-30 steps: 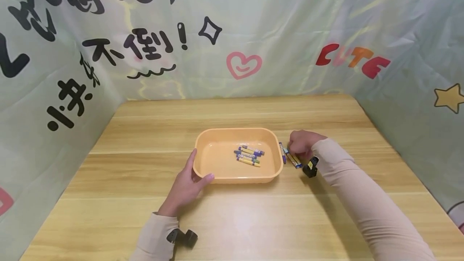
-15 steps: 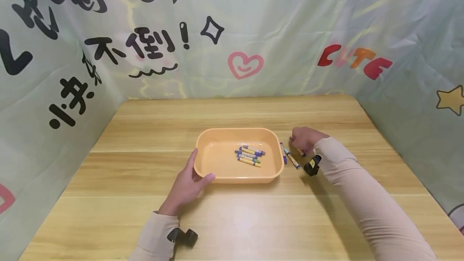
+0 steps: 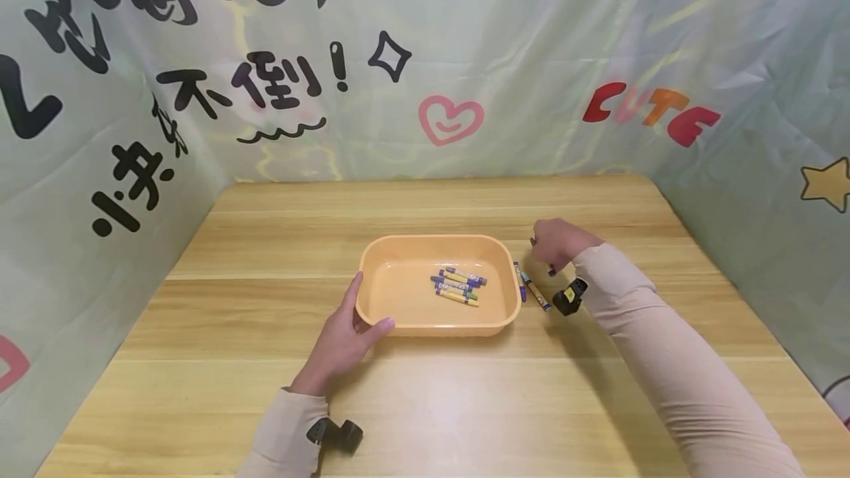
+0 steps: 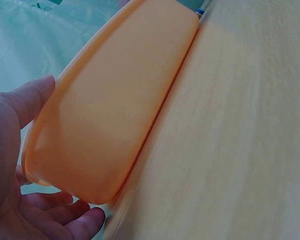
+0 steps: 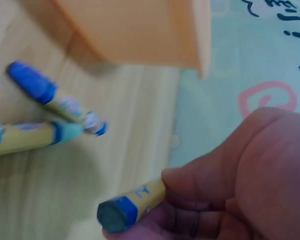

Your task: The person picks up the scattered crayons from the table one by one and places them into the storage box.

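Note:
An orange plastic tray (image 3: 398, 308) stands on the table, with several yellow-wrapped crayons (image 3: 457, 299) lying in its right half. My left hand (image 3: 335, 349) grips its near left corner, the thumb at the near rim and the fingers around the left side. To the right of the tray, my right hand (image 3: 561, 243) pinches a crayon (image 5: 135, 202) with a dark end and a blue band, held above the table. Its other end is hidden by the fingers. Two more crayons lie beside the tray: a blue one (image 5: 35, 82) and a light teal one (image 5: 30, 136).
The wooden table (image 3: 425, 404) reaches to pale cloth walls (image 3: 531, 35) at the back and both sides. The tray's right wall (image 5: 140, 35) rises close to the loose crayons.
My right hand has picked up the dark-ended crayon from beside the teal one and moved slightly away toward the back. My left hand and the tray have stayed in place.

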Action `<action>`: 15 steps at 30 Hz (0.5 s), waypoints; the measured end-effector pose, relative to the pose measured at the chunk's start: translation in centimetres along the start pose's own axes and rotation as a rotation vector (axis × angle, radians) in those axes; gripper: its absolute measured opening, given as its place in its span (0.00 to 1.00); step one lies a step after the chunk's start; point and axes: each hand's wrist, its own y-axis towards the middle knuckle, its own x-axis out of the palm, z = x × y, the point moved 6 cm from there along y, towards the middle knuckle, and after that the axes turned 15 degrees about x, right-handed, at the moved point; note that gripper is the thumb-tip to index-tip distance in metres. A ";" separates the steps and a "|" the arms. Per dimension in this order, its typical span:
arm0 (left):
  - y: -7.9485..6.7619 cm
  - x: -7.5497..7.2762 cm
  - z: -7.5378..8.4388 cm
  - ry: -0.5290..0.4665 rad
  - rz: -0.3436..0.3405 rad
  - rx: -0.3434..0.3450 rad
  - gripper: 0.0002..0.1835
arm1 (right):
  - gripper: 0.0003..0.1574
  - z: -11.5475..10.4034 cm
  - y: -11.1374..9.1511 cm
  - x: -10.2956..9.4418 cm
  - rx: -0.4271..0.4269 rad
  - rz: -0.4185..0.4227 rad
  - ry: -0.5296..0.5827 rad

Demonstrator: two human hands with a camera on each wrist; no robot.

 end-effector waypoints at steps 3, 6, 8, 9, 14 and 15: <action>0.0 0.0 0.0 -0.005 0.000 0.001 0.55 | 0.08 -0.8 -0.7 -0.6 0.016 -0.009 -0.008; 0.0 0.0 0.0 -0.003 0.001 0.003 0.55 | 0.10 -1.7 -1.5 -1.2 0.018 -0.019 -0.053; 0.0 -0.1 -0.1 0.004 0.001 0.013 0.54 | 0.10 -2.2 -1.9 -1.5 0.013 -0.028 -0.084; 0.0 -0.1 -0.1 0.007 0.000 0.018 0.54 | 0.09 -2.5 -2.2 -1.6 0.007 -0.033 -0.103; 0.1 0.0 -0.2 0.004 -0.004 0.034 0.54 | 0.05 -3.4 -3.2 -1.9 -0.022 -0.066 -0.178; 0.1 0.0 -0.2 0.003 -0.003 0.031 0.54 | 0.06 -3.5 -3.4 -2.0 -0.026 -0.074 -0.180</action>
